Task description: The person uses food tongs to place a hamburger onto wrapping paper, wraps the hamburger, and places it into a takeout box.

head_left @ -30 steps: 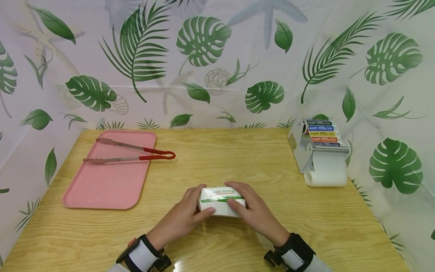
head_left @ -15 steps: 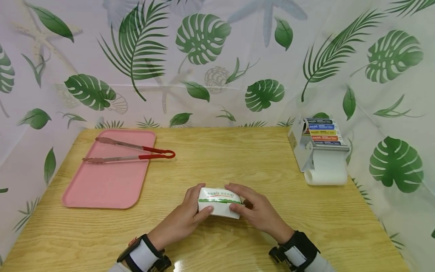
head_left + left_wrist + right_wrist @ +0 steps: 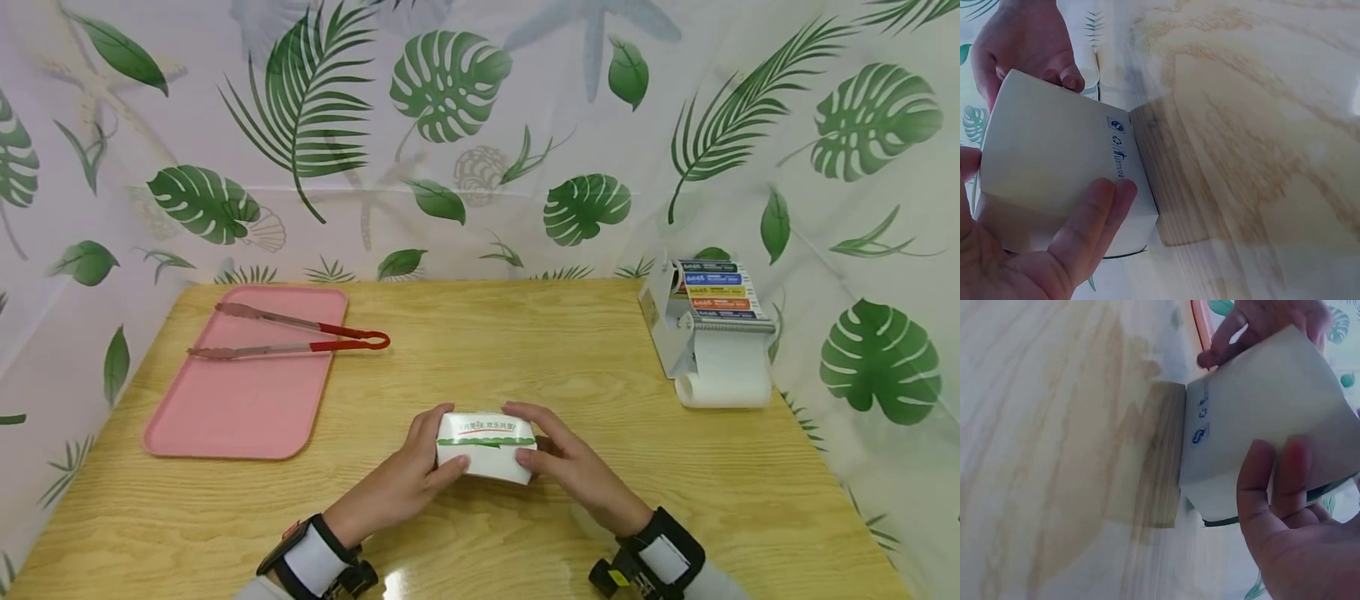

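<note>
A small white paper box with a green stripe and red lettering is held between both hands near the table's front middle, tilted a little off the wood. My left hand grips its left end, thumb on the near side. My right hand grips its right end, fingers over the top edge. In the left wrist view the box's plain white bottom faces the camera with my left fingers curled under it. In the right wrist view the box shows the same, held by my right fingers.
A pink tray lies at the left with red-handled tongs across its far end. A label dispenser with a white paper roll stands at the right edge. A leaf-print curtain surrounds the wooden table.
The box has been tipped up slightly and the right hand has slid from lying over its top to gripping its right end. The left hand holds much as before.
</note>
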Demonstrator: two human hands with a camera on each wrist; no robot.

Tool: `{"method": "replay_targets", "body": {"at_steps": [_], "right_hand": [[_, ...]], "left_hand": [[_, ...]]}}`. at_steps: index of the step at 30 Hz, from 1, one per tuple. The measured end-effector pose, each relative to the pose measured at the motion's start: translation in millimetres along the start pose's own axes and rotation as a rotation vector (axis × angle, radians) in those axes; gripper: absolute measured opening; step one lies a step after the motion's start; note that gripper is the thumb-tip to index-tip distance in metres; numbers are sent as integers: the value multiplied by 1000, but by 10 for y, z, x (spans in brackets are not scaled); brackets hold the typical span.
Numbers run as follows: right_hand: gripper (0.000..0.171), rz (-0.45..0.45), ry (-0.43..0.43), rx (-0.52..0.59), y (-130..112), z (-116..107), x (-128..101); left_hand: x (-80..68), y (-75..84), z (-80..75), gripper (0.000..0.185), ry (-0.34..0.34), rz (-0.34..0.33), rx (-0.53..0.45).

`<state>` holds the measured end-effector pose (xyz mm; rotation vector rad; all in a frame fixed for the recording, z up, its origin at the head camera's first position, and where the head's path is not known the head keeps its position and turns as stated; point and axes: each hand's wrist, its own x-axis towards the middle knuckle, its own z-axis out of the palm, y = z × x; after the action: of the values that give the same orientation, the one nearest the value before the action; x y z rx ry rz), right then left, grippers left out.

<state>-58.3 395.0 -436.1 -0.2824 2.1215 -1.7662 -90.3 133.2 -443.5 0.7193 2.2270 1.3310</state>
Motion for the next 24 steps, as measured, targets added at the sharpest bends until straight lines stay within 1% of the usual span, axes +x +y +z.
{"method": "replay_targets", "body": {"at_steps": [4, 6, 8, 11, 13, 15, 20, 22, 24], "right_hand": [[54, 30, -18, 64, 14, 15, -19], [54, 25, -15, 68, 40, 12, -23], [52, -6, -1, 48, 68, 12, -16], [53, -88, 19, -23, 107, 23, -1], [55, -111, 29, -29, 117, 32, 6], [57, -98, 28, -9, 115, 37, 4], [58, 5, 15, 68, 47, 37, -15], [59, 10, 17, 68, 30, 47, -15], [60, -3, 24, 55, 28, 69, -12]], "left_hand": [[-6, -15, 9, 72, 0, 0, 1], [-7, -16, 11, 72, -1, -1, 6], [-7, -21, 10, 72, 4, -1, 18], [-9, -36, 2, 72, 15, 3, 18], [-10, -53, 3, 71, 23, 9, 11], [-10, -65, 11, 70, 31, 16, 1], [-11, -72, 31, 71, 42, 24, -6], [-8, -69, 34, 73, 49, 8, -3], [-6, -63, 40, 77, 67, -13, 12]]}}
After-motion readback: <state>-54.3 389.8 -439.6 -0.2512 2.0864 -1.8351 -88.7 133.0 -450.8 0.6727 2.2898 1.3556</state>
